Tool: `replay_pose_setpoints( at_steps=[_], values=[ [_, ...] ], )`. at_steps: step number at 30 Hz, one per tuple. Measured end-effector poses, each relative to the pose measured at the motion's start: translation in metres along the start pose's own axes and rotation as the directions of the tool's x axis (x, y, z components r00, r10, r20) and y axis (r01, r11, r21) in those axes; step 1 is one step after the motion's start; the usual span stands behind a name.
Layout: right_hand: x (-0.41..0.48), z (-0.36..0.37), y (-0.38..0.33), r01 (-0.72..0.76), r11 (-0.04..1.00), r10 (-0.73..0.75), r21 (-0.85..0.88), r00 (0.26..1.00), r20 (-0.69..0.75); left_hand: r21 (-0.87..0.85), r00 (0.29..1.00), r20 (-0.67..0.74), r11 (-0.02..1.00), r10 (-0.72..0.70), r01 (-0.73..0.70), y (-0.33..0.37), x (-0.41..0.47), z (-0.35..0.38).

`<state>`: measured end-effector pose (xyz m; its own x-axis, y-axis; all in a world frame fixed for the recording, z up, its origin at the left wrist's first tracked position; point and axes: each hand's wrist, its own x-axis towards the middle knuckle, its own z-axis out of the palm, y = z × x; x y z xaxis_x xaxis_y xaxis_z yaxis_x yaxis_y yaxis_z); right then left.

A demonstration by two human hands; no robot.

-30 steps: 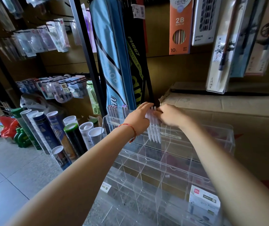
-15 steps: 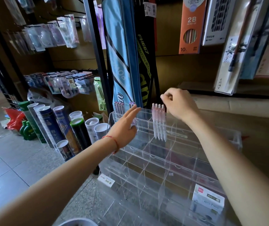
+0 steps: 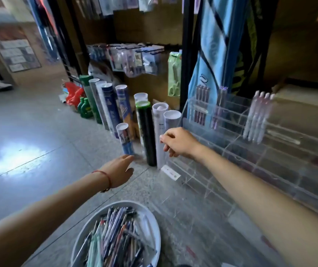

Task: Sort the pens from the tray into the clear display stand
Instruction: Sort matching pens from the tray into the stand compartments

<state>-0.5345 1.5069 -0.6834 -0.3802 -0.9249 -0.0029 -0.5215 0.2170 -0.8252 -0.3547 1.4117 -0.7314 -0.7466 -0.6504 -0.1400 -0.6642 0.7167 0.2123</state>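
Observation:
A white oval tray (image 3: 155, 224) full of mixed pens (image 3: 114, 241) sits on the floor at the bottom centre. The clear display stand (image 3: 250, 170) fills the right side. Several pale pink pens (image 3: 256, 118) stand in its top row, with dark red pens (image 3: 201, 105) and purple pens (image 3: 219, 108) further left. My left hand (image 3: 118, 170), with a red string at the wrist, hovers over the floor with fingers extended and holds nothing. My right hand (image 3: 177, 141) hangs in front of the stand's left edge, fingers loosely curled, empty.
Upright tubes (image 3: 146, 132) stand in a row on the floor left of the stand. A blue racket bag (image 3: 212, 54) hangs behind it. Packaged goods hang on hooks (image 3: 135, 56) at the back. Green bottles (image 3: 85, 108) and a red bag stand further left.
Both hands have left the pink pens in the top row and drawn back down and left. The view has swung down, bringing the tray of pens into sight.

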Motion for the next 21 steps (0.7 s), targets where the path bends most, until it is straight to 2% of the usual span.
replay_pose_setpoints(
  at_steps=[2,5,8,13,19,21],
  values=[
    [0.002,0.050,0.012,-0.077,0.996,0.070,0.043,0.987,0.146,0.015,0.995,0.069,0.997,-0.070,0.069,-0.027,-0.016,0.021],
    [-0.003,0.123,0.038,-0.166,0.986,0.155,0.001,0.923,0.353,0.003,0.972,0.153,0.984,-0.179,0.181,-0.068,-0.040,0.058],
    [-0.011,0.180,0.070,-0.228,0.971,0.233,-0.066,0.860,0.454,0.000,0.934,0.237,0.961,-0.268,0.276,-0.104,-0.058,0.092],
    [-0.011,0.232,0.120,-0.312,0.934,0.358,-0.177,0.790,0.498,0.012,0.880,0.312,0.927,-0.359,0.374,-0.143,-0.059,0.131],
    [0.010,0.272,0.148,-0.400,0.904,0.424,-0.149,0.796,0.432,-0.035,0.856,0.348,0.907,-0.382,0.419,-0.168,-0.039,0.180],
    [0.016,0.290,0.159,-0.377,0.910,0.414,-0.171,0.818,0.400,-0.082,0.850,0.358,0.894,-0.387,0.441,-0.173,-0.033,0.198]
  ],
)
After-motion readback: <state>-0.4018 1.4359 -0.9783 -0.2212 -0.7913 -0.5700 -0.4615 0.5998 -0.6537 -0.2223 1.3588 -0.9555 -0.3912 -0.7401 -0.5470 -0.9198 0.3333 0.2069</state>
